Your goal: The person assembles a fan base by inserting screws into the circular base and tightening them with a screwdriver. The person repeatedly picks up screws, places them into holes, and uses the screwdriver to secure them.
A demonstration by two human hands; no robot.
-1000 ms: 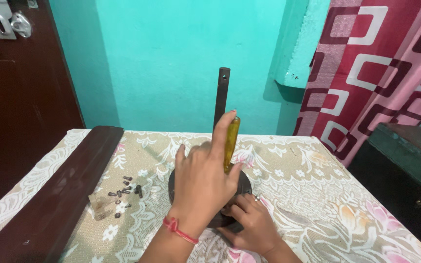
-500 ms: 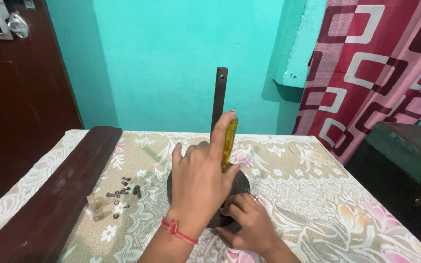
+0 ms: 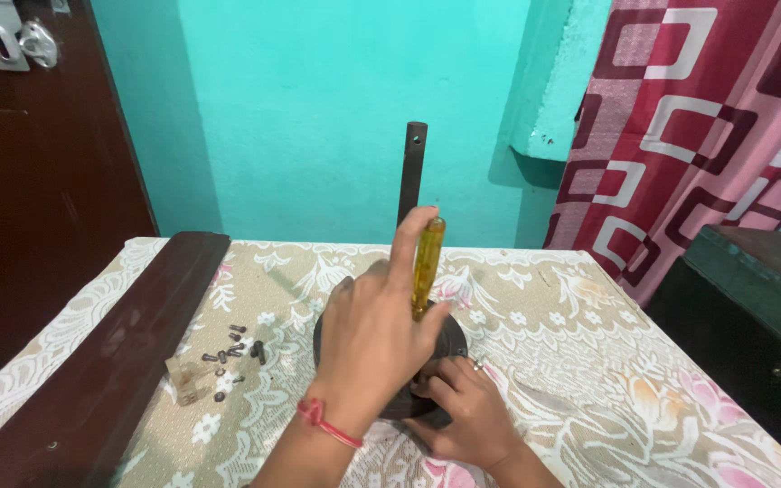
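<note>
- Lighting even, moderately bright; no glare.
- Soft shadows beside the pillar (image 3: 549, 81) and under the hands.
- Focus sharp; slight edge stretching.

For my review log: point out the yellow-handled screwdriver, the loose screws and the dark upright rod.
yellow-handled screwdriver (image 3: 428, 262), head view, middle of the amber handle.
loose screws (image 3: 230, 351), head view, centre of the scattered cluster.
dark upright rod (image 3: 412, 172), head view, upper shaft below the hole.

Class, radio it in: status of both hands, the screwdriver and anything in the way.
Left hand gripping yellow-handled screwdriver, upright over round dark base. Right hand steadying base's near edge. Loose screws left, apart; tip hidden.
</note>
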